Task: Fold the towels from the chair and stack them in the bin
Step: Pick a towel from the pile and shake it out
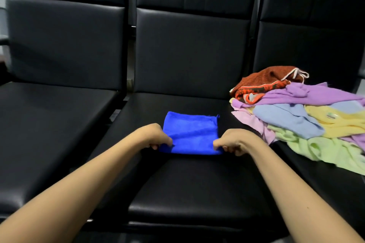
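From the head view, the only one I have, the blue towel (pixel 190 134) lies flat on the middle seat (pixel 197 183), roughly midway between its back and front edges; my left hand (pixel 156 137) pinches the towel's near left corner and my right hand (pixel 235 141) pinches the near right corner, fingers curled on the cloth at both ends; the towel looks doubled into a small rectangle, so I judge this fold about half made. The pile of towels (pixel 308 116), red, purple, pale blue, yellow, pink and green, sits crumpled on the right seat and spills over the middle seat's right edge, just beside the blue one but apart from it; none of it looks folded. The bin is not in view, so I cannot tell what is stacked; most of the task seems left.
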`<state>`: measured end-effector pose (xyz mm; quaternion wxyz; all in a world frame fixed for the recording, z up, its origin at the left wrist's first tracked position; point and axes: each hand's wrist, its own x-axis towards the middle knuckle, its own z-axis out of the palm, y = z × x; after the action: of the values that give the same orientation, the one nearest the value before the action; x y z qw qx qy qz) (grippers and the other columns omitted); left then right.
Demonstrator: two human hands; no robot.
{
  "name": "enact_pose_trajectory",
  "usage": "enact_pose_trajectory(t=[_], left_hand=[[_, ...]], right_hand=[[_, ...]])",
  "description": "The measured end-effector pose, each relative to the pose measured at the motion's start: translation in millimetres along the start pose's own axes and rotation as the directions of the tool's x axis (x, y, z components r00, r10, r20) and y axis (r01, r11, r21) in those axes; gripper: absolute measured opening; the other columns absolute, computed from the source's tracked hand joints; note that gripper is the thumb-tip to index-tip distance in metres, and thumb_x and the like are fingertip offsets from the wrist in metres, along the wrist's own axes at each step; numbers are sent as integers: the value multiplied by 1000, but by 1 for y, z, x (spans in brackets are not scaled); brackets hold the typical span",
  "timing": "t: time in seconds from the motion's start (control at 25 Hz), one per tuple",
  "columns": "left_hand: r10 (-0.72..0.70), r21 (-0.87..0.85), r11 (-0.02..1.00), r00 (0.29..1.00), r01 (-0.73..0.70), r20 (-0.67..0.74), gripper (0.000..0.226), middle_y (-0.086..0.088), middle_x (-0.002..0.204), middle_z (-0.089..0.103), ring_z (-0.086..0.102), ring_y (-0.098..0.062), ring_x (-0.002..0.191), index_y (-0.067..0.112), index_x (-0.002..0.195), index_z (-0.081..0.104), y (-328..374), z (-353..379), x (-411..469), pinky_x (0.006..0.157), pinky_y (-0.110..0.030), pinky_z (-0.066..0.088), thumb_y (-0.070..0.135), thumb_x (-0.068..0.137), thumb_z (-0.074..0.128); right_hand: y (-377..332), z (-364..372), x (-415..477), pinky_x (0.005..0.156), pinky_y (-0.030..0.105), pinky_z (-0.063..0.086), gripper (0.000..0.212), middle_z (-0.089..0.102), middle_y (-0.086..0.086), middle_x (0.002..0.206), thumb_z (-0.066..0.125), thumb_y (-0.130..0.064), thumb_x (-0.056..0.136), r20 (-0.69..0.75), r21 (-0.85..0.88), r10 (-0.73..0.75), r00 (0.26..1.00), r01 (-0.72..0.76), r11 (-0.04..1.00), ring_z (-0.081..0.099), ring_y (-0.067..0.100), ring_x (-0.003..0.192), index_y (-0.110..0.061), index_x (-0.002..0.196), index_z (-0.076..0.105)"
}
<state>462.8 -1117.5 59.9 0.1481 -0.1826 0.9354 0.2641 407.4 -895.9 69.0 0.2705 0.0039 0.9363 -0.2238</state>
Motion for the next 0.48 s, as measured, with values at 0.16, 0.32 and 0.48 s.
enact_pose_trajectory(t=[0.16,0.32,0.48], left_hand=[[-64,-21,997,956,73,286,32,0,63,56,52,-7,48,13,76,54,2,-16,-5,44,-16,33,42,84,67],[-112,-392,912,992,124,54,25,-4,66,52,43,-12,50,9,78,53,-2,-10,15,46,-19,27,30,90,60],[-99,-542,840,989,25,-108,28,-4,63,45,38,-14,49,10,72,49,-1,2,29,43,-20,27,28,87,63]], right_hand=[[5,-14,-8,51,19,31,37,54,-2,63,59,-41,90,186,29,-37,982,32,999,39,8,53,-14,66,54],[1,-7,14,48,18,29,41,53,0,66,48,-47,94,-27,280,4,1000,4,960,39,8,52,-11,74,55],[-5,11,23,45,23,27,31,43,4,58,63,-24,86,-225,330,-62,972,135,934,36,14,49,-12,62,46]])
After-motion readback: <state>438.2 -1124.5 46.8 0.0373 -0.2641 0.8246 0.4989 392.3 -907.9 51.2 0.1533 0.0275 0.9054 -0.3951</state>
